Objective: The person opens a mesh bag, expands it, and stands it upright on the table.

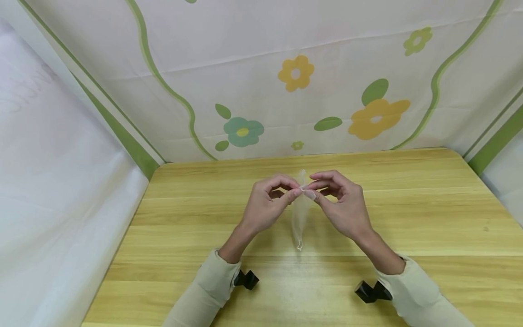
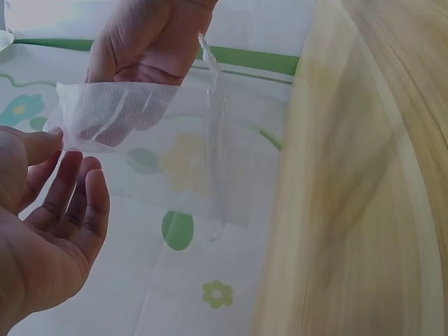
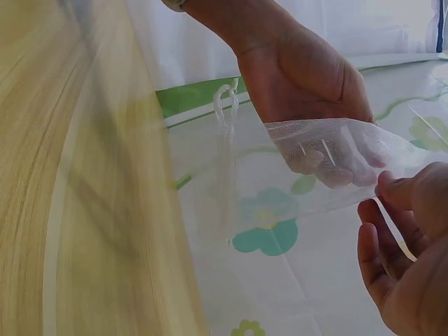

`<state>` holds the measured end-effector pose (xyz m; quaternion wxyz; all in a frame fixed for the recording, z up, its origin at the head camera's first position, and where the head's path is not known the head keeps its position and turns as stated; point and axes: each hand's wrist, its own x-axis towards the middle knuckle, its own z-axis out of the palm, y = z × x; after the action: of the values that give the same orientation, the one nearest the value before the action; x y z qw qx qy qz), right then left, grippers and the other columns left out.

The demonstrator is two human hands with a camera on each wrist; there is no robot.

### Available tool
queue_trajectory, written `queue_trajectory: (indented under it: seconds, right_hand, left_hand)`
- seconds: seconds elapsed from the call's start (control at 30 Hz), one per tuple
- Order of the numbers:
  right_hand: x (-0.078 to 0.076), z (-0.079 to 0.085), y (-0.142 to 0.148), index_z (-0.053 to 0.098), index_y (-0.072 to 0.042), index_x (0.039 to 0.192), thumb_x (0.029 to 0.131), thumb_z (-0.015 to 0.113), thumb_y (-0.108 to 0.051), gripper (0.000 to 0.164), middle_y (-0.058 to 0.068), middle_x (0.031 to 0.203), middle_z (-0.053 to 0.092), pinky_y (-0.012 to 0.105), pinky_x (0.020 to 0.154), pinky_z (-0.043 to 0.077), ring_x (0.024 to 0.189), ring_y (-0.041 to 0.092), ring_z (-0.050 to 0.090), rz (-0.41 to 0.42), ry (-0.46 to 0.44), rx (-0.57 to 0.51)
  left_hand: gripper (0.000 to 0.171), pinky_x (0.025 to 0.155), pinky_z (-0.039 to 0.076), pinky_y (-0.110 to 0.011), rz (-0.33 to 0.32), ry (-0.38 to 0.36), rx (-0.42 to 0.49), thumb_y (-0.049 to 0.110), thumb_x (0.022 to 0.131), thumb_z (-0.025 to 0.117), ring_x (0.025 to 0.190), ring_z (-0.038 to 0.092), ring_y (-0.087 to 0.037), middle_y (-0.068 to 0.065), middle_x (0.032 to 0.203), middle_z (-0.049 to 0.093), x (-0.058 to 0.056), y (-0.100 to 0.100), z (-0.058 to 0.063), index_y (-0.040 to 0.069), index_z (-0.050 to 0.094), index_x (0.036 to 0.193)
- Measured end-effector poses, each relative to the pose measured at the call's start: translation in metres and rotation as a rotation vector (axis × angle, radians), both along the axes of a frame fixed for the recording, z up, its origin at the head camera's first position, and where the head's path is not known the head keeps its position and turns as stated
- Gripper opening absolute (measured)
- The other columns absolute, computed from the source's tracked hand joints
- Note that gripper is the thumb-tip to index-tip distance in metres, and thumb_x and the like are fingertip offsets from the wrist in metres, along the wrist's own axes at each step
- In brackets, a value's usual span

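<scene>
White mesh bag (image 1: 301, 215), suspended between left hand (image 1: 263, 206) and right hand (image 1: 346, 206) above the worktop (image 1: 425, 213), its white cord (image 1: 299, 245) at the end nearer the wearer. From my remote station I judge the sheer netting very light, limp and prone to snagging; I would take it by the edge, with fingertips only. Thumb and index of each hand are closed together, pinching the mesh; the other fingers bend loosely.

Left hand (image 1: 265, 202) and right hand (image 1: 346, 202) nearly meet — both pinching, forearms (image 1: 206, 288) slanting inward.
</scene>
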<state>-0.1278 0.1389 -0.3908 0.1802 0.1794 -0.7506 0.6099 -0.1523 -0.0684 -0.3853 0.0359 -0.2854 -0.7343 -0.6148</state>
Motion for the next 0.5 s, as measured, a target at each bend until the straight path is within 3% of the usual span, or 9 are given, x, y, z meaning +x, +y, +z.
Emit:
queue_trajectory:
  seconds: [0.23, 0.5]
  right_hand:
    - [-0.002, 0.0008, 0.0031, 0.071, 0.005, 0.117, 0.09, 0.079, 0.011, 0.029, 0.013, 0.096, 0.078, 0.016, 0.079, 0.061, 0.089, 0.001, 0.073, -0.016, 0.057, 0.068]
    - [-0.0035, 0.0014, 0.0061, 0.07, 0.002, 0.115, 0.092, 0.079, 0.007, 0.026, 0.009, 0.098, 0.076, 0.013, 0.081, 0.059, 0.09, 0.0, 0.07, -0.041, 0.092, 0.176]
  left_hand:
    - [0.005, 0.074, 0.065, -0.031, 0.058, 0.083, -0.092, 0.008, 0.101, 0.074, 0.093, 0.074, -0.017, -0.013, 0.108, 0.079, -0.0022, -0.0052, 0.0049, 0.004, 0.073, 0.099]
    - [0.007, 0.07, 0.063, -0.027, 0.119, 0.172, -0.238, 0.01, 0.101, 0.075, 0.084, 0.071, -0.016, -0.008, 0.095, 0.078, -0.0042, -0.0096, 0.0069, 0.005, 0.071, 0.098]
